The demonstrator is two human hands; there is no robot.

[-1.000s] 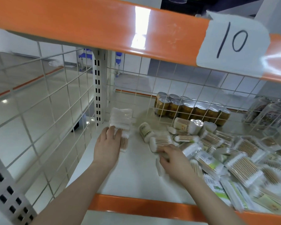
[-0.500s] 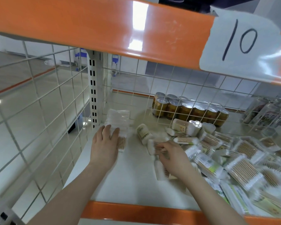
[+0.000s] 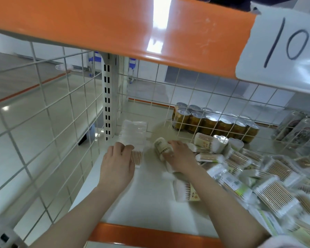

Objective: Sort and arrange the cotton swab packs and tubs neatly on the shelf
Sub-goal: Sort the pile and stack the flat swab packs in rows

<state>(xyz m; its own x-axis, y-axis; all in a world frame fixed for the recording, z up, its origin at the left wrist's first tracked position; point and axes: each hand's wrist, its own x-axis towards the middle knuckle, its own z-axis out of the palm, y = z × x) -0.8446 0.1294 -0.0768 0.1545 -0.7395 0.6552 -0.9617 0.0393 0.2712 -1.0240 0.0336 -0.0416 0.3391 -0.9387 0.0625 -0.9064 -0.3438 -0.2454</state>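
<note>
On the white shelf [image 3: 147, 203], my left hand [image 3: 117, 162] rests flat on a wooden-stick cotton swab pack [image 3: 137, 156] at the near end of a row of clear swab packs [image 3: 133, 129] in the back left corner. My right hand [image 3: 182, 158] grips a round swab tub [image 3: 160, 146] lying on its side in the middle of the shelf. A second tub [image 3: 207, 142] lies just right of it. A loose heap of swab packs [image 3: 276, 187] fills the right half, and one pack [image 3: 185, 193] lies by my right forearm.
White wire mesh [image 3: 43, 122] walls the left side and the back. Behind the back mesh stand gold cans [image 3: 213, 122] and glass bottles [image 3: 297, 126]. An orange beam [image 3: 132, 29] with a paper label "10" [image 3: 284, 47] hangs overhead. An orange rail [image 3: 150, 233] edges the front.
My right hand has moved from the packs at the heap's edge leftward and back onto the tub. My left hand has stayed on the pack by the row.
</note>
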